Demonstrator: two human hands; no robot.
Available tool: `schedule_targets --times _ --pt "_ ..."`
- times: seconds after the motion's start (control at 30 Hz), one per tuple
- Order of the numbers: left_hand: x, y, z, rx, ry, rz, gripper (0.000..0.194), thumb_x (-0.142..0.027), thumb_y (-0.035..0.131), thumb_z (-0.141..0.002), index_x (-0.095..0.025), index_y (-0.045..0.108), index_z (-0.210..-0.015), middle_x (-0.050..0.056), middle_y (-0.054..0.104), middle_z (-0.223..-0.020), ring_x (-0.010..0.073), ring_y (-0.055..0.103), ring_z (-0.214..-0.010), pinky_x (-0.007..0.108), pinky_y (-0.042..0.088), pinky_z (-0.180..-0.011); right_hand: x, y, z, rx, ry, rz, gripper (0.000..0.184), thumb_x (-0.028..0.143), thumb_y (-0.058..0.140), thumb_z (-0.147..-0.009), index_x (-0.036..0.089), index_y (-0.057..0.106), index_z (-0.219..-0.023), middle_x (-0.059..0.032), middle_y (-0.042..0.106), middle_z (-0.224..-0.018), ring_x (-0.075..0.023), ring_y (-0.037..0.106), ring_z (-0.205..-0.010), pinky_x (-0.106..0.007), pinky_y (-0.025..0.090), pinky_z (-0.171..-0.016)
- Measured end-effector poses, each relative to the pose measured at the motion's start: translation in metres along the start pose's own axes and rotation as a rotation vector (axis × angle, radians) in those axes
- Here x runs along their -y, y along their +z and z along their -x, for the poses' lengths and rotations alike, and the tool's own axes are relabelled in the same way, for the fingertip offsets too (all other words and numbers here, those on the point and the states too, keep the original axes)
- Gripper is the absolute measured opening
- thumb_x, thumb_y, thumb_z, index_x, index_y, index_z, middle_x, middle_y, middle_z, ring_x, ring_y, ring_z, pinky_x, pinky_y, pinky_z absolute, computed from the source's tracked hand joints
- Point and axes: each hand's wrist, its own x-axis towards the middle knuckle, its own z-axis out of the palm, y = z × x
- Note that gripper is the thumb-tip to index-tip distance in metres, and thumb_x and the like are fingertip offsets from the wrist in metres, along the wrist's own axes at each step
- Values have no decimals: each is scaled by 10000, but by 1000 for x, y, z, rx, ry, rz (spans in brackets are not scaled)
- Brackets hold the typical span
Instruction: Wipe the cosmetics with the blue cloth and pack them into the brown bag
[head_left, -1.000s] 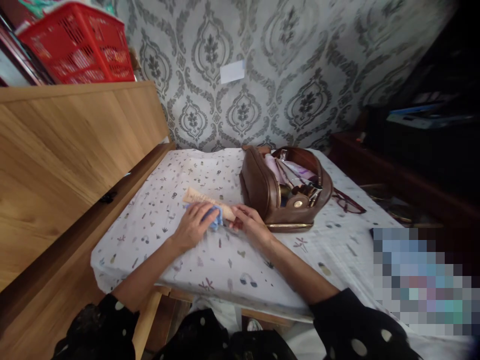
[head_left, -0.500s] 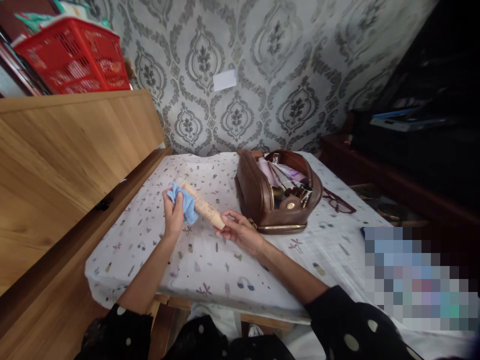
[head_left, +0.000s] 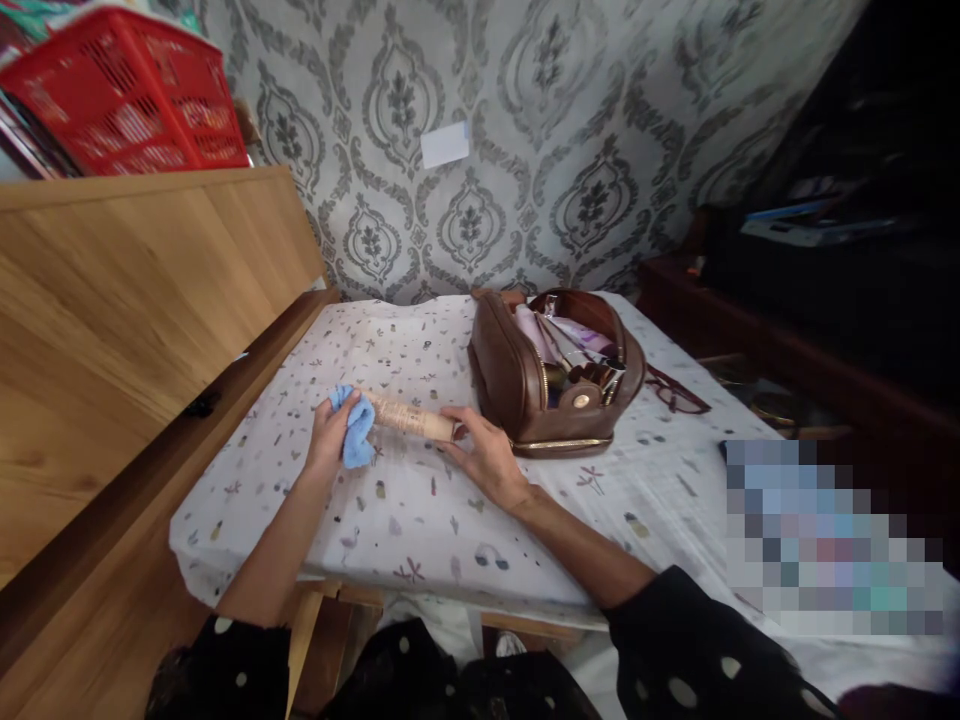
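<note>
Over on the left, the left hand (head_left: 327, 435) pinches a crumpled blue cloth (head_left: 359, 430), thumb across its upper part, a soft fold drooping below the fingers. The cloth meets the left end of a slim beige tube (head_left: 409, 416); whether that end is gripped through the fabric, I can't tell. The tube lies nearly level across the gap between the hands, dipping slightly to the right, over the bench (head_left: 412, 510) with its white printed cover; I can't make out if it touches. Its pale, peachy side carries rows of small brownish print, too fine for me to read, giving way to a plainer stretch at the right. There the right hand (head_left: 491, 460) pinches the tube's end between thumb and fingers, hiding part of the tip. Just beyond, a brown bag (head_left: 555, 390) sits unzipped, packed with brushes and cosmetics, and beside it on the right rest dark-framed glasses (head_left: 679, 390).
</note>
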Motion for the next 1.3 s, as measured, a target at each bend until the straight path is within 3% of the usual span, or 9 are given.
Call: schedule_targets --times 0.2,0.3,0.43,0.57,0.7,0.87,1.1,1.3 --pt "2 0 6 49 -70 65 515 -484 906 -513 -168 577 -751 -67 547 -536 71 490 -400 183 404 -391 -2 0 1 -31 -116 64 425 236 630 -910 253 532 -1324 -74 621 -1104 -177 652 -763 -353 593 -792" --pt "6 0 9 66 -87 73 527 -512 894 -531 -181 548 -752 -77 526 -511 77 477 -372 192 402 -374 -5 1 1 -14 -88 32 449 281 662 -904 253 521 -1329 -77 608 -1099 -199 666 -844 -359 598 -805" --pt "13 -1 10 97 -109 109 557 -536 891 -520 -197 489 -703 -92 463 -453 70 417 -333 187 322 -322 -7 3 0 9 -17 -4 481 311 677 -887 239 509 -1332 -70 608 -1092 -170 647 -742 -378 600 -788" --pt "15 2 9 92 -127 134 546 -511 891 -539 -197 476 -703 -95 461 -446 70 436 -339 184 308 -334 -3 1 -1 33 22 -19 388 317 662 -874 227 559 -1237 -81 627 -1113 -183 647 -793 -369 576 -793" --pt "13 4 10 67 -129 153 545 -501 885 -573 -201 452 -716 -108 454 -459 61 433 -335 183 310 -349 7 -3 -1 81 178 -50 407 462 587 -927 197 538 -1232 -40 662 -887 -176 626 -707 -327 526 -711" --pt "10 4 13 70 -102 169 534 -484 887 -586 -201 457 -728 -114 444 -475 50 427 -353 179 315 -370 13 -6 -1 211 328 -148 430 544 366 -1012 189 525 -1195 57 548 -566 -145 521 -505 -283 430 -566" --pt "11 2 14 25 -134 191 548 -483 886 -567 -211 444 -742 -117 437 -503 54 437 -379 181 325 -376 10 0 -6 331 515 -458 545 733 513 -874 210 572 -1014 30 605 -604 -139 554 -466 -247 378 -428" --pt "14 5 10 74 -207 207 539 -707 658 -766 -231 405 -781 -91 403 -546 86 441 -411 223 337 -392 16 2 -6 426 665 -784 597 739 688 -747 200 551 -965 10 667 -641 -119 600 -493 -211 409 -450"
